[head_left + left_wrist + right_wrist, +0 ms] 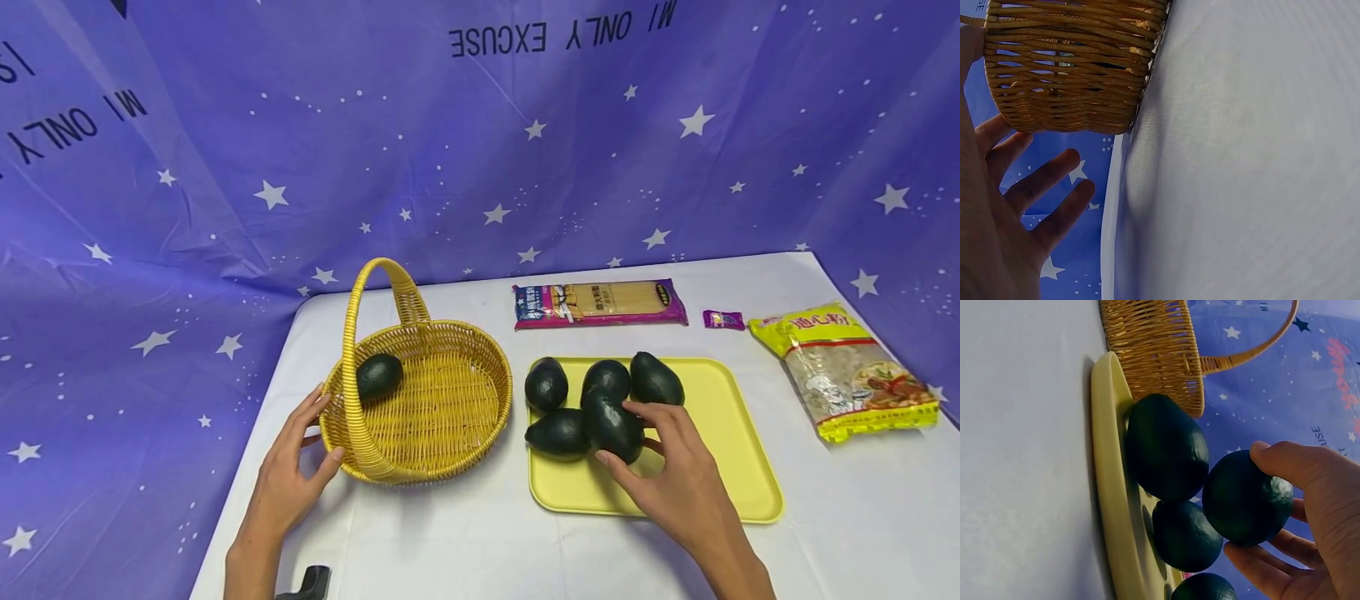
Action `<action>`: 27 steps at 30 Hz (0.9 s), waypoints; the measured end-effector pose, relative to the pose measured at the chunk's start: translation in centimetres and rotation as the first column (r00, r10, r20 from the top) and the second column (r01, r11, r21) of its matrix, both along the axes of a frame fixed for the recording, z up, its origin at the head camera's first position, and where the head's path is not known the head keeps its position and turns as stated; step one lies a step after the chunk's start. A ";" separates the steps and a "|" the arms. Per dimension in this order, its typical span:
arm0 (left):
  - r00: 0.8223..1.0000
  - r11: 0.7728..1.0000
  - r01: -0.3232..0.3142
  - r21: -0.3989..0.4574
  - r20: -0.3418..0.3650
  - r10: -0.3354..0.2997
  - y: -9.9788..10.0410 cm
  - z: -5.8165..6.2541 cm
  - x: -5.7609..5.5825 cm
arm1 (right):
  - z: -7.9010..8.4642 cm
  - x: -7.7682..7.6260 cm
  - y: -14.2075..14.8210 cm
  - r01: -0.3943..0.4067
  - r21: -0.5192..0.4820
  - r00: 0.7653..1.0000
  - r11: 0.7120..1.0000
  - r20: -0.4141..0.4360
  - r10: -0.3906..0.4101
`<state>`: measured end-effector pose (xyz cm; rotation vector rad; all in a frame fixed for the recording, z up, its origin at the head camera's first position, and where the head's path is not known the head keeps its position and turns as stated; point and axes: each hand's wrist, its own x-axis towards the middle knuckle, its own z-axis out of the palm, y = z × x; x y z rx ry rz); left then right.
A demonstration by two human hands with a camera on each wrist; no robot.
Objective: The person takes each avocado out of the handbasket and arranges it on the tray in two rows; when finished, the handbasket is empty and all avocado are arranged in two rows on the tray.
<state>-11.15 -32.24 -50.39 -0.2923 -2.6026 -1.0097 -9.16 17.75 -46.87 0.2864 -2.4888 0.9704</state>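
In the head view my right hand (678, 475) pinches a dark green avocado (613, 427) between thumb and fingers over the yellow tray (720, 417). The right wrist view shows this held avocado (1244, 500) raised beside a larger one (1166, 447) lying in the tray. Several other avocados, such as the left one (546, 384), lie close together there. My left hand (288, 475), fingers extended and spread, rests against the left side of the woven basket (480, 433). One avocado (379, 377) lies inside the basket, partly hidden by its tall handle.
Behind the tray lies a pack of noodles (600, 303), with a small purple packet (723, 320) to its right. A yellow food bag (847, 375) is at the far right. A black object (315, 582) shows at the front edge. A starry purple cloth (450, 167) hangs behind.
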 end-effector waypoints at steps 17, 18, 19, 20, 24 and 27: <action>1.000 1.000 0.004 0.004 -0.002 -0.004 -0.1 -0.1 0.0 | -1.7 1.0 0.6 0.026 0.000 1.000 1.000 0.000 -0.026; 1.000 1.000 0.004 0.005 -0.003 -0.004 -0.1 -0.1 0.0 | -1.8 1.1 0.6 0.027 0.000 1.000 1.000 0.003 -0.027; 1.000 1.000 0.003 0.002 -0.004 -0.003 -0.1 -0.1 0.0 | -1.9 1.1 0.6 0.027 0.001 1.000 1.000 0.005 -0.027; 1.000 1.000 0.003 0.000 -0.005 -0.003 -0.1 -0.2 0.0 | -2.0 1.2 0.6 0.030 0.002 1.000 1.000 0.008 -0.030; 1.000 1.000 0.001 -0.002 -0.004 -0.001 0.0 -0.1 0.0 | -2.3 1.5 0.5 0.040 0.003 0.999 0.999 0.028 -0.040; 1.000 1.000 -0.001 -0.001 -0.001 0.001 0.0 0.0 0.0 | -2.5 1.7 0.5 0.046 -0.005 0.997 0.999 0.055 -0.045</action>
